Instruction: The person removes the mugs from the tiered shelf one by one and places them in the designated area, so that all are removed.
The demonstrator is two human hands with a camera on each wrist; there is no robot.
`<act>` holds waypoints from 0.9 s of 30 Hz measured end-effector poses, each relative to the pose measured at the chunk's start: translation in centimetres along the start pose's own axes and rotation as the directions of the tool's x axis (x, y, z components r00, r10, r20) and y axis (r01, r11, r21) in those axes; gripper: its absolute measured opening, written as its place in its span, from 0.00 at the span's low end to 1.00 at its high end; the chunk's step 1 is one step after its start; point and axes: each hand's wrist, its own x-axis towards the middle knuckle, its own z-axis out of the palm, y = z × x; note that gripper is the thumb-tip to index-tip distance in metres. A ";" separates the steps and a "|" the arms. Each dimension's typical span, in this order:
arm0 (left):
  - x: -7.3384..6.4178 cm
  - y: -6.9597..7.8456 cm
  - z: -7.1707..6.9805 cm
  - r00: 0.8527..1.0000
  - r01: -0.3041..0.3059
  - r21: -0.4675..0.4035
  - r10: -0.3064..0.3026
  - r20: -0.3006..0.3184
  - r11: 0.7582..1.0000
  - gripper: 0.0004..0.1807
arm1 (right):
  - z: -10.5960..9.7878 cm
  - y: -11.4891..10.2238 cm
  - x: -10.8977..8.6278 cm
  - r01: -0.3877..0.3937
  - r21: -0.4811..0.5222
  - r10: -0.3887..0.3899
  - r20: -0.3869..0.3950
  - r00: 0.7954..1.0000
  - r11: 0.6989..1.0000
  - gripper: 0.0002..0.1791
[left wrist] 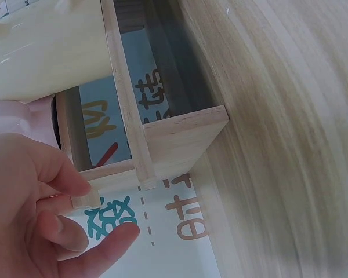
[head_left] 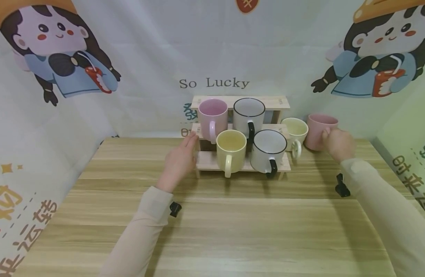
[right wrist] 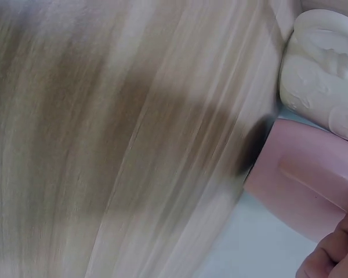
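Observation:
My right hand [head_left: 340, 144] grips the handle of a pink mug [head_left: 315, 132], right of the rack. Whether its base touches the table cannot be told. In the right wrist view, curled fingers [right wrist: 333, 249] show at the pink mug's [right wrist: 301, 174] handle. Beside it stands a cream mug [head_left: 291, 132] with a ring-shaped handle. My left hand [head_left: 179, 163] is at the left end of a wooden tiered rack [head_left: 205, 164], fingers extended and touching a shelf end. The rack bears a lilac mug [head_left: 207, 123], a yellow mug [head_left: 230, 154] and two black-rimmed white mugs [head_left: 268, 156].
The rack stands near the back of the wood-grain table [head_left: 233, 231]. Behind it hangs a printed cloth [head_left: 146, 69] with cartoon figures and lettering, which also covers both sides. Black wrist-worn devices [head_left: 175, 209] show below both cuffs.

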 end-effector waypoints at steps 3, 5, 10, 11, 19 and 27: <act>0.0 0.1 0.0 1.000 -0.001 -0.002 0.001 -0.011 1.000 0.38 | 0.0 0.1 0.0 -0.001 0.002 0.001 -0.007 1.000 1.000 0.30; 0.0 0.1 0.0 1.000 -0.001 0.001 0.001 -0.015 1.000 0.38 | 0.0 0.2 -0.1 0.000 0.002 0.000 -0.011 1.000 1.000 0.29; 0.0 0.2 0.0 1.000 0.000 0.001 0.000 -0.009 1.000 0.38 | -0.1 0.3 -0.2 0.013 0.002 -0.013 0.009 1.000 1.000 0.27; 0.0 0.2 0.0 1.000 0.000 0.000 0.000 -0.005 1.000 0.38 | -0.2 0.3 -0.2 0.014 0.007 -0.014 0.017 1.000 1.000 0.27; 0.0 0.1 0.0 1.000 0.003 -0.001 -0.003 0.006 1.000 0.38 | -0.2 0.2 -0.2 0.033 0.017 -0.034 0.046 0.998 0.999 0.26; -0.1 0.2 -0.1 1.000 0.002 -0.009 -0.002 0.005 1.000 0.38 | 0.4 0.6 -0.3 0.045 0.003 -0.045 0.051 0.998 0.999 0.24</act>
